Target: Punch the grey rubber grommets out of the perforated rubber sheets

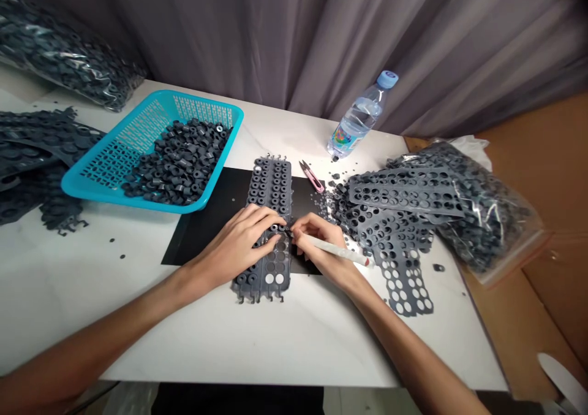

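Observation:
A dark grey moulded rubber sheet (282, 185) with rows of small ring-shaped parts lies on a black mat (206, 234). My left hand (241, 243) rests across the sheet's middle, its thumb and forefinger closed in around one ring and holding the sheet. My right hand (321, 240) is closed on a slim pen-shaped tool with a white handle (337, 251). The tool's dark tip meets the sheet close to my left fingertips; the exact contact is too small to make out. Below my left thumb, several positions have no ring, and two show white through them.
A blue basket (214, 191) of loose rubber rings stands left, near more sheets (46, 136) and a filled bag (68, 56). Pink thread snips (312, 177) and a water bottle (358, 121) are behind. Punched sheets (404, 194) and another bag (496, 219) lie right.

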Motion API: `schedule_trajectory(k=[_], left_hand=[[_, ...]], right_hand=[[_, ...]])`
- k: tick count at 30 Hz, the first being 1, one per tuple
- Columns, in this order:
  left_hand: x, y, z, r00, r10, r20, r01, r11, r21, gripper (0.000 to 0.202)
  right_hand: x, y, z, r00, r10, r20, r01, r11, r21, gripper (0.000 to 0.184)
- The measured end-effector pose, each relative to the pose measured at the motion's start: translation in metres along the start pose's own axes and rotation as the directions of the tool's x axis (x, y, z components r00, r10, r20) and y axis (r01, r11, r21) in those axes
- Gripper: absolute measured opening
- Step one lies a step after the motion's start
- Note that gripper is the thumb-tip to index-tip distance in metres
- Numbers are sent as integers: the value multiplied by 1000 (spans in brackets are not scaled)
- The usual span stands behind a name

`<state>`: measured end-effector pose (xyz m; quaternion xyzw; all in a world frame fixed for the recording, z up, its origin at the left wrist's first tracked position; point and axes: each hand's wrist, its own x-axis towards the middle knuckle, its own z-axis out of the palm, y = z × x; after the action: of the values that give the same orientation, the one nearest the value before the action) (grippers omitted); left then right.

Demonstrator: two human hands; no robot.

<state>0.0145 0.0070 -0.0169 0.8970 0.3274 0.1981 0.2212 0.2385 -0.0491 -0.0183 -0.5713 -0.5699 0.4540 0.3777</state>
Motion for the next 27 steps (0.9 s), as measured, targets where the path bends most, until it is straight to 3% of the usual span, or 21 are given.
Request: schedule_trajectory(k=[7,12,14,15,17,19,21,24,27], left_hand=[[3,-2,0,998,61,16,-61,996,64,26],[7,-2,6,986,163,35,-167,968,189,27],[8,-1,8,984,175,-32,-170,978,120,28],[9,0,7,983,144,-114,-140,989,45,27],[11,2,1,950,-17,-312,-47,979,-197,22],[13,2,-8,890,-245,-386,21,865,-501,20],[12,0,-17,885,-384,-265,73,674,-735,23],[6,-2,-23,909,-414,45,228,405,-885,26],[-1,2,-18,892,-388,232,331,212,-919,26]], right_hand=[[2,6,3,1000,-15,-22,15,1000,-18,4],[0,3,6,994,-107,-33,103,989,-106,7],[-2,1,7,989,-141,-38,135,981,-138,9],[-2,0,8,989,-145,-41,138,980,-143,10],[-3,1,10,990,-128,-58,120,985,-127,9],[-2,3,10,993,-87,-74,83,995,-61,5],[-1,4,8,996,-41,-79,44,998,36,2],[1,3,6,995,-12,-96,26,989,145,7],[4,1,5,991,-18,-136,41,984,172,18]])
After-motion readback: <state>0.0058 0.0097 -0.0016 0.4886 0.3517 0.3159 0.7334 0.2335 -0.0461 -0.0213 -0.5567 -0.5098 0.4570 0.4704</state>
